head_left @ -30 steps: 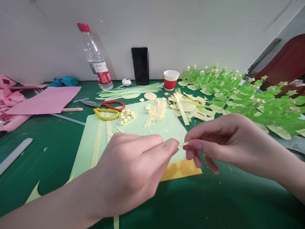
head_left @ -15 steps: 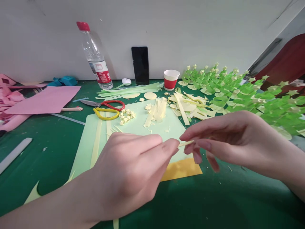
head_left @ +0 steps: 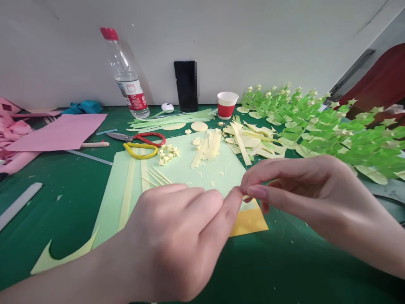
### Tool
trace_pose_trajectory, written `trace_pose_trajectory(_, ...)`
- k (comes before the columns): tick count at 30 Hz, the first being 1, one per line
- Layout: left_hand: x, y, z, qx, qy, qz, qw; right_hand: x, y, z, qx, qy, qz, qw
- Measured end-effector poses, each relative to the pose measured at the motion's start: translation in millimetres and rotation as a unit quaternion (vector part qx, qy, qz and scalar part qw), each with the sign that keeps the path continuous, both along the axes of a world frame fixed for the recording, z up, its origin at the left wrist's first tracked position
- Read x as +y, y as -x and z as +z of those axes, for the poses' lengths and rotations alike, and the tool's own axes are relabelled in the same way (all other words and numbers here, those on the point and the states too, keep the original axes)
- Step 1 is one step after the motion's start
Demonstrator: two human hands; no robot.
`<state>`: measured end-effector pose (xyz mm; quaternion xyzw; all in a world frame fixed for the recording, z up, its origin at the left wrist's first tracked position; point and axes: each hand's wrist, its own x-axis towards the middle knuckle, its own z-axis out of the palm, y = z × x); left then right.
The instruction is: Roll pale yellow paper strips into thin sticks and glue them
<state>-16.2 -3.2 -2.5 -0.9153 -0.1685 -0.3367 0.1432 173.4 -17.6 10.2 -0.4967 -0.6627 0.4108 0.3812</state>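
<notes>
My left hand (head_left: 177, 236) and my right hand (head_left: 303, 190) meet fingertip to fingertip above a pale green sheet (head_left: 186, 169). Both pinch a small pale yellow paper strip (head_left: 245, 196), most of it hidden between the fingers. Under the fingertips a yellow sheet (head_left: 249, 221) sticks out from beneath the green one. On the green sheet lie a heap of tiny folded yellow stars (head_left: 167, 154) and a pile of cut yellow strips (head_left: 207, 150).
Red scissors (head_left: 141, 137) and yellow scissors (head_left: 141, 152) lie behind the sheet. A water bottle (head_left: 126, 76), a black phone (head_left: 186, 86) and a red paper cup (head_left: 226, 105) stand at the wall. Green paper trees (head_left: 332, 126) fill the right; pink paper (head_left: 60, 131) the left.
My hands have drawn closer together and a little lower. The visible length of strip between the fingertips has shrunk to almost nothing.
</notes>
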Motion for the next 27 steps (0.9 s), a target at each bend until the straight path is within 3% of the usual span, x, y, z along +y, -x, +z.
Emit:
trace_pose_trajectory(6, -1.8, -4.3, 6.5, 0.002, 0.007, 0.015, 1.000, -1.8, -5.8, -0.1, 0.020, -0.059, -0.085, 0.994)
trace_pose_trajectory(9, 0.1, -5.4, 3.6, -0.001, 0.001, 0.014, 1.000, 1.2, -10.0, -0.9, 0.004, -0.074, -0.094, 0.993)
trace_pose_trajectory(12, 1.3, -2.6, -0.8, -0.004, 0.004, 0.017, 1.000, 7.4, -12.9, -3.4, -0.057, -0.141, -0.095, 0.984)
trace_pose_trajectory(16, 3.6, 1.3, -6.1, -0.006, 0.053, 0.036, 0.998, 22.3, -17.3, -11.5, -0.212, -0.214, -0.128, 0.945)
trace_pose_trajectory(18, 6.9, 1.0, -8.0, -0.021, 0.100, 0.034, 0.994, 30.1, -19.9, -15.8, -0.250, -0.207, -0.127, 0.938)
trace_pose_trajectory(22, 14.8, -0.8, -10.9, -0.053, 0.170, 0.020, 0.984, 37.3, -22.1, -20.2, -0.234, -0.155, -0.084, 0.956)
trace_pose_trajectory(27, 16.3, 0.7, -15.3, -0.084, 0.175, 0.006, 0.981, 28.9, -10.8, -24.7, -0.203, -0.029, 0.082, 0.975)
